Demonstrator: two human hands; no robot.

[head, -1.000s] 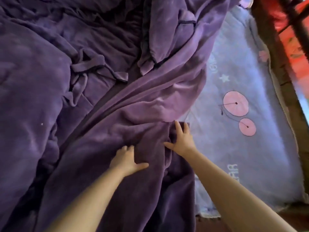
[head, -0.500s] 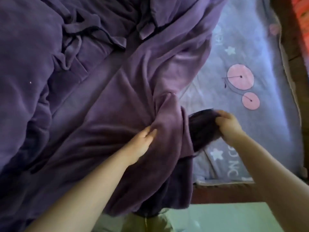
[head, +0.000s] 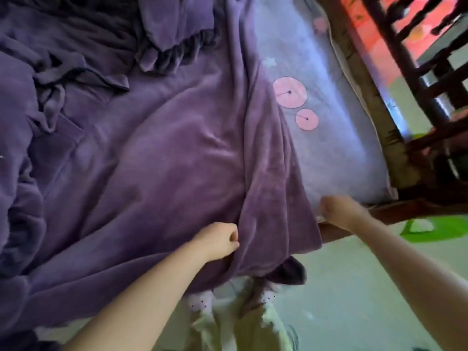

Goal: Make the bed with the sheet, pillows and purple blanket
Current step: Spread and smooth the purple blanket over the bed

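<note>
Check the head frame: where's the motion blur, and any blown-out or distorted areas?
Head view: right hand smeared by motion, its fingers unreadable; left hand fairly sharp, gripping the blanket. Sheet washed out pale along its right side. Wide-angle bends the bed frame at upper right.

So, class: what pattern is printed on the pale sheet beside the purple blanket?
Pink circles and small stars on the light blue sheet, seen in the head view.

Blanket across the bed, sheet bare at the right

The blanket point(head: 157, 158) covers the bed's left and middle, hanging over the near edge; the sheet point(head: 336, 138) lies uncovered along the right edge.
</note>
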